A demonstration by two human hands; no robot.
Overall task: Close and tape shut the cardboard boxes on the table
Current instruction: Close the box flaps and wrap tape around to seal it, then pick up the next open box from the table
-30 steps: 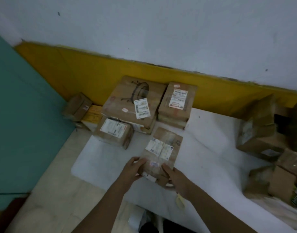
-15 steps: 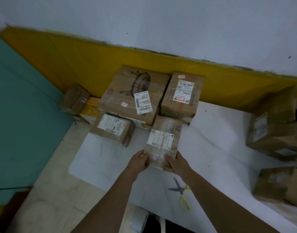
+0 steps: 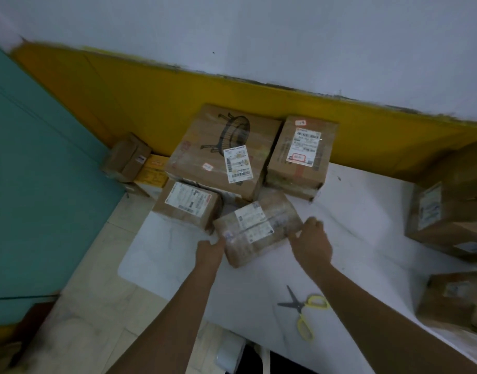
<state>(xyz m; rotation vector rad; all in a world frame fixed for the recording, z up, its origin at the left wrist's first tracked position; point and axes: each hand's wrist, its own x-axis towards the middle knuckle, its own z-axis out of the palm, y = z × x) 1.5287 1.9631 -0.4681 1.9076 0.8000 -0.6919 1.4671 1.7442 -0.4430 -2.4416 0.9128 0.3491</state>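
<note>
The small cardboard box [image 3: 256, 230] lies on the white tabletop [image 3: 361, 238], near the tabletop's left end, turned at an angle so that its long axis runs from near left to far right. Its flaps are closed, and white shipping labels sit on its top face. The left hand [image 3: 209, 252] is at the near-left end of this box, with the fingers curled against that end and the thumb at the top edge. The right hand [image 3: 311, 242] is at the far-right end, with the fingers [image 3: 312, 221] bent over the end edge; this hand is blurred, so finer detail of the grip cannot be told. The box is held between the two hands. Just beside it on the far left is a labelled box [image 3: 187, 203]; whether the two touch cannot be told. Behind them, against the yellow wall band [image 3: 178, 103], are a large box [image 3: 223, 149] printed with a black drawing and, to its right, a medium box [image 3: 302, 152] with a white label. Scissors [image 3: 303, 311] with yellow handles lie open on the near part of the tabletop, right of the right forearm. Further boxes [image 3: 447, 211] stand at the right edge of the tabletop.
</note>
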